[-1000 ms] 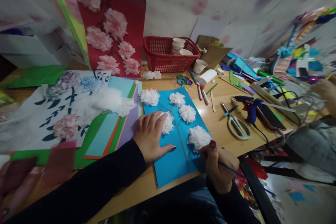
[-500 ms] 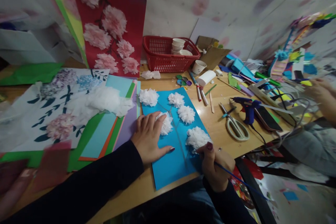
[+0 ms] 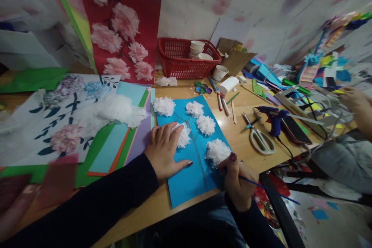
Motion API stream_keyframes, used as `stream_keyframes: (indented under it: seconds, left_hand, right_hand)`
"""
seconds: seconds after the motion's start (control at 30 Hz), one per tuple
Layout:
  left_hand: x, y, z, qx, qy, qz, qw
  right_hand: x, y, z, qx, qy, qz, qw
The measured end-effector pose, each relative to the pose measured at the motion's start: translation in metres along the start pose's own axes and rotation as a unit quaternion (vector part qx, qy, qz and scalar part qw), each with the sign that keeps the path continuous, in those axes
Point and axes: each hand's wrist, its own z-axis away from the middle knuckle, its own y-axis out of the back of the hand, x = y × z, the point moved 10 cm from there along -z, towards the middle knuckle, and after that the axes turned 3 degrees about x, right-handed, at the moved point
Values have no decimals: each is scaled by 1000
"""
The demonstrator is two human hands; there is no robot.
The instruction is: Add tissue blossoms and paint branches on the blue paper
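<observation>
The bench carries all working materials. A red panel bearing pink flowers stands at the rear left. The blue sheet, the workpiece, lies flat in front of the person, slightly rotated, with its near corner at the bench edge. A grey branch drawing runs along it. The red basket stands behind it.

The left hand lies across the left edge of the blue sheet: fingers extended and slightly apart, thumb stretched well to the side, index finger alongside the middle-left flower. No object is gripped; the amount of pressure cannot be told. The right hand is at the right edge, its thumb and fingers pinching a blue rod, probably a brush handle. The glue gun and scissors lie apart on the right.

Five white flowers sit on the sheet. The lower-right flower is the nearest to the right fingertips; contact cannot be confirmed. The working end of the rod is hidden.

Step in hand, as judged: detail work at the lower-right flower, left hand bracing. The next move calls for a steady sheet and a light, controlled stroke that does not crush the petals.
</observation>
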Motion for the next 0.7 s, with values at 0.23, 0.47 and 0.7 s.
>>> stream_keyframes:
  seconds: [0.23, 0.47, 0.7]
  left_hand:
    - [1, 0, 0, 5, -7, 1, 1000]
    - [0, 0, 2, 34, -18, -4, 999]
    - [1, 1, 2, 33, -19, -11, 999]
  right_hand:
    - [4, -2, -1, -15, -24, -12, 1000]
    - [2, -3, 0, -7, -4, 20, 1000]
    - [-6, -3, 3, -3, 48, 47, 998]
